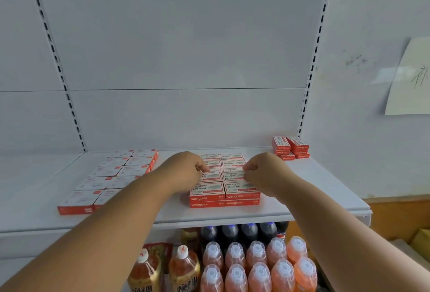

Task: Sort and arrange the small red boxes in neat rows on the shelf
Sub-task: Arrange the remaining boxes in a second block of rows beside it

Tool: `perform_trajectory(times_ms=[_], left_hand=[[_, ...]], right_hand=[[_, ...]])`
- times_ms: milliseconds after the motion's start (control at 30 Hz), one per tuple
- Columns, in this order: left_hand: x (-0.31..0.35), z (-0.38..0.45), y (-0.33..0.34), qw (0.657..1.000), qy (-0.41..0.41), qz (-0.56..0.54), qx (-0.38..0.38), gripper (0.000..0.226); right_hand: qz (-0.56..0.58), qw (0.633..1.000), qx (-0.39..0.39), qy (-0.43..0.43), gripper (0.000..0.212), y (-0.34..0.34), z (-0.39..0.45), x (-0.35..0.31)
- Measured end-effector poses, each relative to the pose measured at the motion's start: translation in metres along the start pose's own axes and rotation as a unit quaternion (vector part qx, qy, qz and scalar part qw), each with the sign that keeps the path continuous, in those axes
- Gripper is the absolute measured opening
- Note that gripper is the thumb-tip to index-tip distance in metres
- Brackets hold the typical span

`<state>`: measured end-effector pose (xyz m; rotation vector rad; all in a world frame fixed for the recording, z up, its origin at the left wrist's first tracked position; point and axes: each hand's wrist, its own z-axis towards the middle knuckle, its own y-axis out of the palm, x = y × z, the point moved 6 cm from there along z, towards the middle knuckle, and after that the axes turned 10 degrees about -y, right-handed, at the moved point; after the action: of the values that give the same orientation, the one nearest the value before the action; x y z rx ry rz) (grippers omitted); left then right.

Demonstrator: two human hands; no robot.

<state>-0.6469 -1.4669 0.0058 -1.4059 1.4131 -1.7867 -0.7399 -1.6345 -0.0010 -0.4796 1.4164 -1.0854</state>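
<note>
Small red boxes with white tops lie on a white shelf (290,201). A middle block of boxes (224,192) is two columns wide and two layers high. My left hand (186,170) is at the block's left side, its curled fingers on a box in the left column. My right hand (263,170) is at the right side, fingers curled, pinching the edge of a box in the right column. A second block of boxes (111,175) lies in two rows at the left. A small stack of boxes (290,148) stands at the back right.
White back panels with slotted uprights rise behind the shelf. A paper sheet (409,77) hangs on the right wall. Below the shelf stand orange drink bottles (256,266) and dark cola bottles (239,233). Bare shelf surface lies between the blocks and along the front edge.
</note>
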Motion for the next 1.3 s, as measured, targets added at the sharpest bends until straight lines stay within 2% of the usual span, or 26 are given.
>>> perform_trajectory(times_ms=[167, 367, 500, 633, 733, 833, 900, 1000, 1100, 1200, 1300], left_hand=[[0.027, 0.004, -0.010, 0.994, 0.050, 0.043, 0.088, 0.031], [0.096, 0.018, 0.016, 0.995, 0.100, 0.022, -0.001, 0.028], [0.145, 0.044, 0.030, 0.996, 0.089, 0.016, 0.010, 0.028], [0.184, 0.081, 0.050, 0.999, 0.032, 0.032, 0.026, 0.024], [0.205, 0.101, 0.066, 0.999, -0.018, 0.043, 0.015, 0.037], [0.214, 0.112, 0.078, 0.996, -0.060, 0.066, 0.005, 0.042], [0.215, 0.115, 0.082, 0.995, -0.084, 0.054, 0.003, 0.036], [0.207, 0.117, 0.084, 0.991, -0.134, 0.004, 0.001, 0.024], [0.199, 0.115, 0.082, 0.986, -0.151, -0.070, 0.016, 0.009], [0.186, 0.109, 0.070, 0.974, -0.148, -0.160, 0.055, 0.016], [0.168, 0.098, 0.046, 0.973, -0.128, -0.171, 0.090, 0.020]], right_hand=[[0.000, 0.999, 0.042, -0.029, 0.025, -0.010, 0.008, 0.016], [0.007, 0.989, 0.146, -0.040, 0.012, -0.054, 0.025, 0.061], [-0.014, 0.985, 0.170, -0.026, 0.008, -0.088, 0.045, 0.105], [-0.056, 0.991, 0.118, 0.004, 0.031, -0.102, 0.073, 0.143], [-0.090, 0.994, 0.060, 0.011, 0.040, -0.098, 0.089, 0.159], [-0.067, 0.997, 0.042, -0.003, 0.031, -0.095, 0.100, 0.171], [-0.063, 0.997, 0.038, -0.012, 0.022, -0.096, 0.104, 0.177], [-0.024, 0.999, 0.025, -0.017, 0.020, -0.097, 0.106, 0.183], [0.063, 0.997, 0.013, -0.036, 0.005, -0.097, 0.105, 0.183], [0.120, 0.991, 0.040, -0.051, 0.018, -0.105, 0.103, 0.180], [0.181, 0.978, 0.078, -0.066, 0.018, -0.111, 0.099, 0.169]])
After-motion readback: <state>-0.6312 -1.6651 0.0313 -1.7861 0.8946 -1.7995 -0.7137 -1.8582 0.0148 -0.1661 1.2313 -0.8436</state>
